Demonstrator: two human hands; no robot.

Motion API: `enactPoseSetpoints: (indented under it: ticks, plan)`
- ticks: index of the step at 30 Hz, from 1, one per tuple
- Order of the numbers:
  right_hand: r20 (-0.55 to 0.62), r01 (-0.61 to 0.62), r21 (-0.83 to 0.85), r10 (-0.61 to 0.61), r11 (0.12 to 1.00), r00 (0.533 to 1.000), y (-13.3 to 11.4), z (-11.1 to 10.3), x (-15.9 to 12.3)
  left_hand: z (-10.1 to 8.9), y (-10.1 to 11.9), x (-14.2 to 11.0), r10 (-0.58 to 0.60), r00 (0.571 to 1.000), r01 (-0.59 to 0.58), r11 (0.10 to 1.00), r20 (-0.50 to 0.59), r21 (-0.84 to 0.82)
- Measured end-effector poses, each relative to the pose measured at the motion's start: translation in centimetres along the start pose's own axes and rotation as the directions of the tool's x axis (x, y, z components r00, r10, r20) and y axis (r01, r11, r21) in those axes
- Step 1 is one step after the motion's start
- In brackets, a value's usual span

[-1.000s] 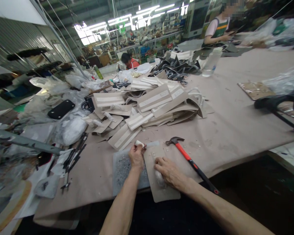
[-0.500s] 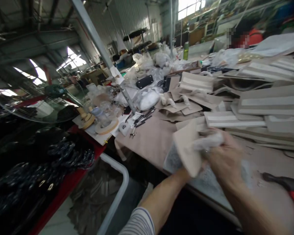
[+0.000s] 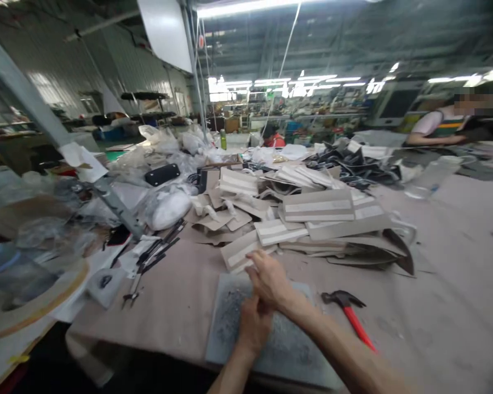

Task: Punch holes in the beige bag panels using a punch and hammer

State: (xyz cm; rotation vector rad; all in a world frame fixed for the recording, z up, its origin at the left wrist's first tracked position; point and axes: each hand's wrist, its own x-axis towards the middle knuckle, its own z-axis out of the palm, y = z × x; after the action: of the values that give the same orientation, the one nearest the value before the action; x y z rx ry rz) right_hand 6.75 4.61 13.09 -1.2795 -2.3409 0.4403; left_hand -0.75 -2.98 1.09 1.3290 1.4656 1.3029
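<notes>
My right hand (image 3: 270,280) stretches over a grey slab (image 3: 225,306), its bent fingertips closed at the edge of a beige panel (image 3: 239,250) with a pale strip. That panel lies at the front of a pile of similar panels (image 3: 318,207). Just below, my left hand (image 3: 254,325) is curled over the slab, close against the right one. Most of its fingers are hidden, and what they hold cannot be made out. To the right of the slab lies a claw hammer (image 3: 355,320) with a red handle.
Plastic-wrapped items (image 3: 170,208) and a black case (image 3: 162,174) sit left of the pile. Beside them are a slanted metal post (image 3: 119,210) and slim tools (image 3: 137,279). Dark pieces (image 3: 353,164) lie behind. At the far right sits another person (image 3: 439,128).
The view has swung right, bringing the whole hammer and slab into sight. The panel with the whitish wrapped part has left my hands. My right hand is now at another panel by the pile.
</notes>
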Motion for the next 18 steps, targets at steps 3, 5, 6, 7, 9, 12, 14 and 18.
enactPoseSetpoints:
  ticks: [3,5,6,7,9,12,14,18]
  plan:
    - [0.006,-0.299,-0.133,0.303,0.945,0.953,5.5,-2.1,2.6,0.1,-0.7,0.0,0.046,0.998,-0.047,0.999,0.032,0.028]
    - [0.044,-0.401,-0.169,0.413,0.901,0.910,7.7,-2.4,3.2,0.1,-1.3,0.0,0.066,0.998,-0.067,0.996,0.023,0.052]
    - [0.068,-0.406,-0.165,0.421,0.899,0.904,8.3,-2.1,3.3,0.1,-1.6,0.0,0.077,0.997,-0.078,0.995,0.017,0.057]
    - [0.093,-0.400,-0.156,0.417,0.903,0.904,8.5,-1.7,3.3,0.2,-1.8,0.0,0.091,0.996,-0.092,0.994,0.011,0.062]
    - [0.122,-0.362,-0.121,0.376,0.924,0.919,8.0,-0.6,3.5,0.2,-2.0,-0.1,0.116,0.993,-0.116,0.990,0.001,0.076]
    - [0.127,-0.174,-0.106,0.187,0.979,0.974,5.9,1.0,5.3,0.2,-2.0,-0.2,0.119,0.993,-0.119,0.988,0.000,0.094]
    - [0.211,0.042,-0.218,0.005,0.975,0.977,4.3,1.6,7.5,0.2,-2.0,-0.2,0.107,0.994,-0.107,0.989,0.006,0.103]
    - [0.437,0.283,-0.386,-0.096,0.878,0.894,2.1,2.2,11.4,-0.1,-1.5,0.0,0.101,0.994,-0.105,0.987,0.044,0.119]
